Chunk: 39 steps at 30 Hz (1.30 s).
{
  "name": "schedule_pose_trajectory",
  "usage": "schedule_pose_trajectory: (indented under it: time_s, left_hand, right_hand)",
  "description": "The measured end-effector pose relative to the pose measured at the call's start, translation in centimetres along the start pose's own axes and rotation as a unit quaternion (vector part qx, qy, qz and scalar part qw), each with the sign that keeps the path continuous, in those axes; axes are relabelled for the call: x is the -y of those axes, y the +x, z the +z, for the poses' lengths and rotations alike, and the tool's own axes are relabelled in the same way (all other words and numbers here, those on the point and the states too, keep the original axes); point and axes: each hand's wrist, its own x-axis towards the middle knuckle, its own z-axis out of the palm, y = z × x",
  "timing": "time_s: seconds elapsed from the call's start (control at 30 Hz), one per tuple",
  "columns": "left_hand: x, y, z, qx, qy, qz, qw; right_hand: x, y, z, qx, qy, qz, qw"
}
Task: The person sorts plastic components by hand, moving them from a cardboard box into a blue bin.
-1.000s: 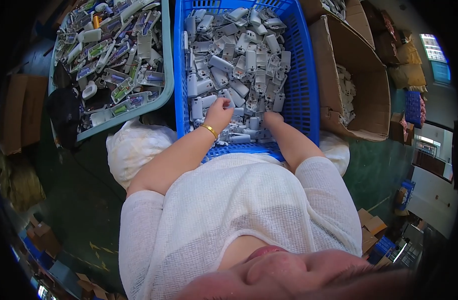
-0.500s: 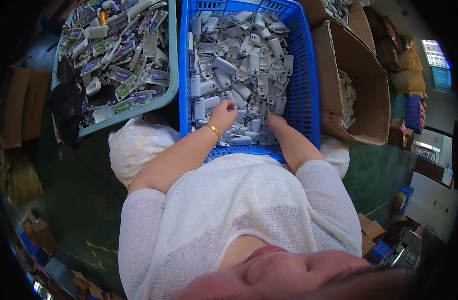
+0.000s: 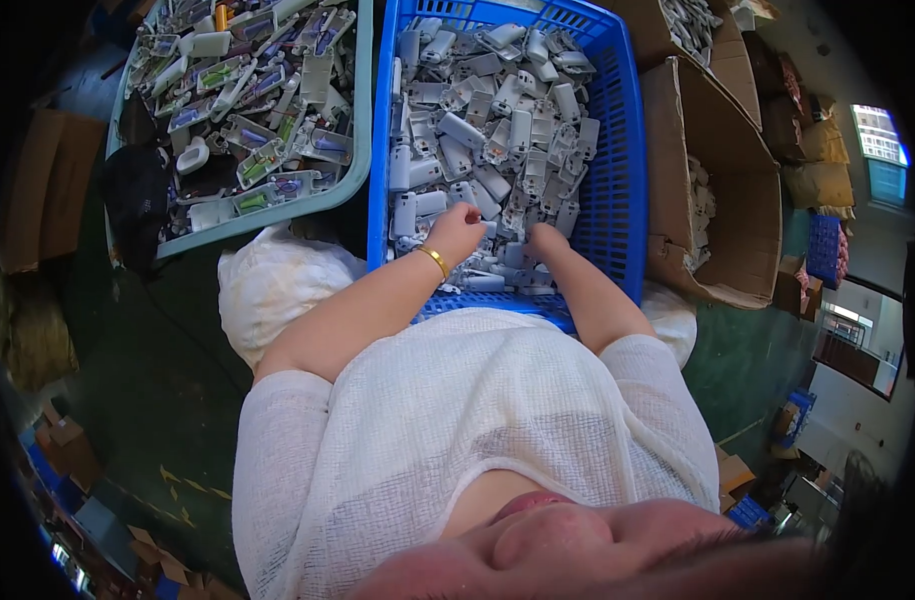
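Note:
Both my hands are over the near half of a blue plastic basket [image 3: 630, 180] heaped with white plastic casings [image 3: 486, 110]. My left hand [image 3: 458, 232], with a gold bangle at the wrist, is closed, thumb and fingers drawn together. What it pinches, if anything, is too small to make out. A short gap to the right, my right hand [image 3: 548, 243] is low among the casings with its fingers curled inward. A white casing [image 3: 518, 256] lies right beside those fingers, but whether they grip it is hidden.
A pale green tray [image 3: 363, 110] of casings with coloured parts stands at the left, a black bag [image 3: 136, 200] over its edge. Open cardboard boxes [image 3: 733, 215] holding more white parts stand to the right. White sacks [image 3: 278, 290] flank the basket's near end.
My right hand has come up and slightly left, showing more above the casings and nearer my left hand. My left hand stays closed. The whole view has shifted slightly.

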Motion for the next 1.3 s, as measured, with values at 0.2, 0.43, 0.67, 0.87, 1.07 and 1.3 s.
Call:
schedule_pose_trajectory:
  time_s: [0.2, 0.43, 0.67, 0.87, 1.07, 1.3]
  left_hand:
    - [-1.2, 0.0, -0.4, 0.02, -0.136, -0.151, 0.979]
    - [-2.7, -0.8, -0.9, 0.136, -0.328, -0.212, 0.91]
    - [-3.8, -1.5, -1.7, 0.15, -0.417, -0.082, 0.893]
    - [-3.0, -0.8, -1.3, 0.092, -0.319, -0.046, 0.942]
    - [-2.6, -0.6, -0.8, 0.062, -0.235, -0.012, 0.97]
    - [-2.2, -0.7, -0.9, 0.059, -0.173, 0.015, 0.983]
  right_hand:
    - [1.3, -4.4, -5.6, 0.046, 0.655, -0.144, 0.741]
    - [4.2, -7.9, -4.5, -0.332, 0.379, -0.373, 0.779]
    - [5.7, -12.6, -4.8, -0.326, 0.244, -0.32, 0.856]
    - [6.3, -12.6, -4.9, -0.333, 0.222, -0.205, 0.893]
    - [6.8, -12.6, -4.2, -0.297, 0.185, -0.233, 0.907]
    - [7.2, -11.8, -4.1, -0.304, 0.154, -0.217, 0.915]
